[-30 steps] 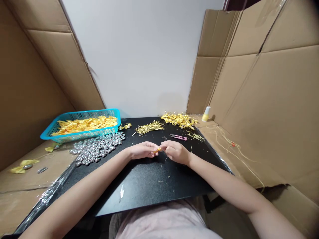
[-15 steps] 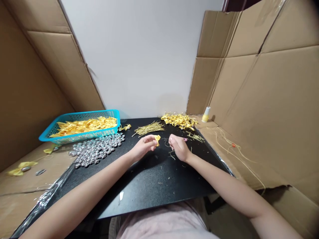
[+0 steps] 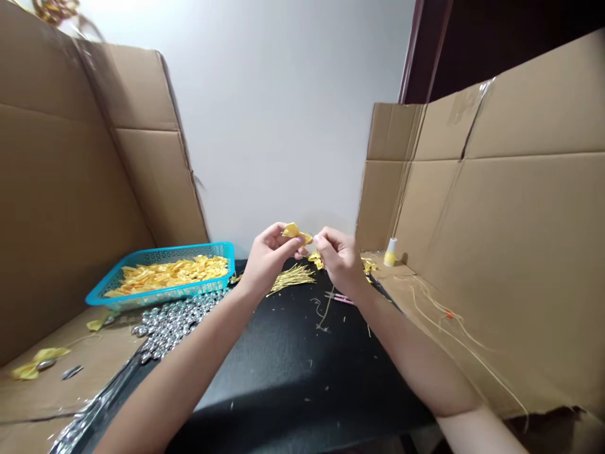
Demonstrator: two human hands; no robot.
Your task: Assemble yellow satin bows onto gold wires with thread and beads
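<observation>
My left hand (image 3: 269, 255) pinches a yellow ribbon bow (image 3: 291, 231) between thumb and fingers, raised above the black table (image 3: 283, 353). Right beside the bow, my right hand (image 3: 338, 255) is closed with thumb and index finger pressed together; a thin thread (image 3: 327, 308) hangs beneath it. What its fingertips grip is too small to make out. Pink scissors (image 3: 341, 297) lie under my right hand. Behind my hands are a bundle of gold wire ties (image 3: 293, 277) and a partly hidden pile of yellow bows (image 3: 369, 266).
A blue basket (image 3: 161, 252) of yellow ribbon pieces stands at the left, with many silver beads (image 3: 174, 321) before it. Cardboard walls (image 3: 520, 252) flank the table. A small white-and-yellow cone (image 3: 390, 252) and loose cord (image 3: 466, 337) are at the right.
Both hands have risen and come closer together, bringing the bow to my right fingertips. The camera view has tilted up. The scissors show more fully.
</observation>
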